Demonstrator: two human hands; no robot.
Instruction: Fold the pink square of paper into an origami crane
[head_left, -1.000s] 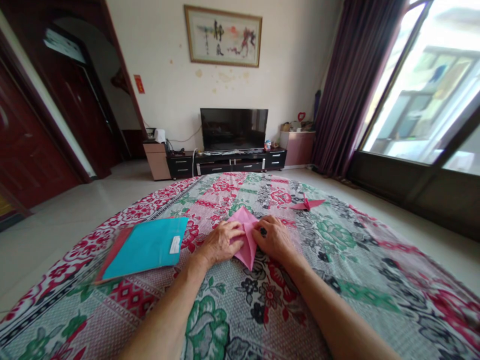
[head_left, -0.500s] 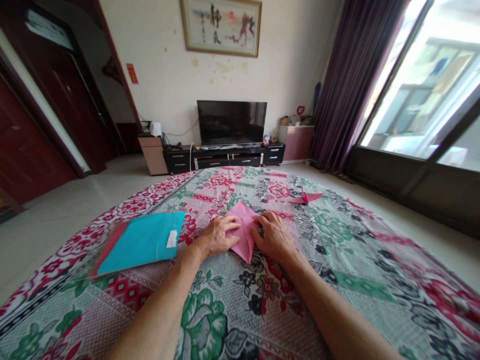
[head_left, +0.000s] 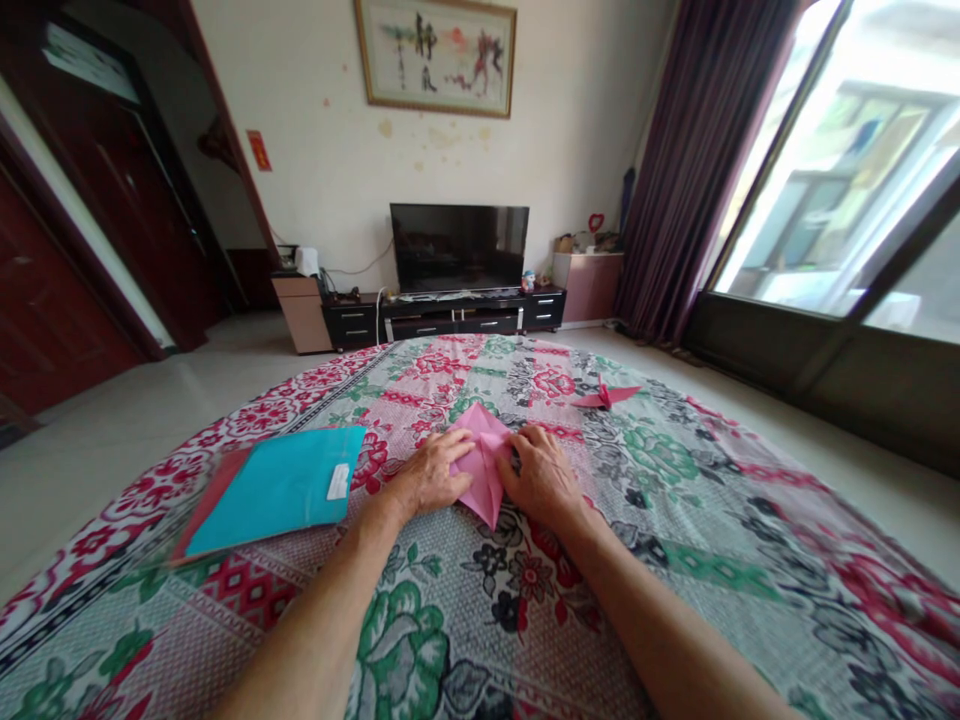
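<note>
The hands (head_left: 541,477) hide the side corners of the pink paper (head_left: 483,470). A blue sheet (head_left: 270,490) covers most of a red sheet (head_left: 208,503); print on the label (head_left: 338,482) is too small to read. The bottom edge cuts off the forearms (head_left: 319,610) and table (head_left: 555,660).

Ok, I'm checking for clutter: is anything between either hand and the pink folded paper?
Nothing visible: the left hand and right hand both touch the pink folded paper. The red origami crane lies clear, beyond the right hand.
</note>
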